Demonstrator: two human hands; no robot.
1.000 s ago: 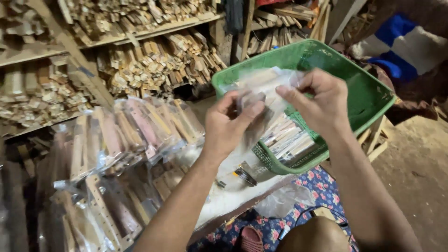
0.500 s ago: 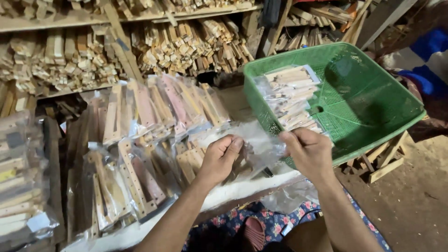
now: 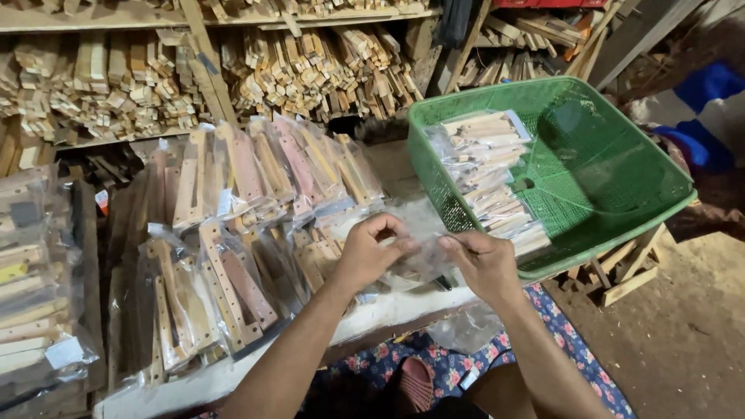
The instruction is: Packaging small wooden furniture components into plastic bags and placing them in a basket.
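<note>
Ahead of you a green plastic basket (image 3: 621,182) sits tilted on a wooden pallet (image 3: 621,275), with a pile of bagged wooden sticks (image 3: 489,174) lying against its left wall. To your left, rows of clear packets holding flat wooden pieces (image 3: 256,202) lean in overlapping ranks on a white board (image 3: 388,306). At your far left stands a stack of bagged light wood strips (image 3: 31,295). Behind it all, shelves (image 3: 101,15) are crammed with loose wooden offcuts (image 3: 310,74). A flowered cloth (image 3: 566,341) lies below the board, and bare dirt floor (image 3: 683,326) spreads to your right. A blue and white bundle (image 3: 710,97) sits at the right edge.
</note>
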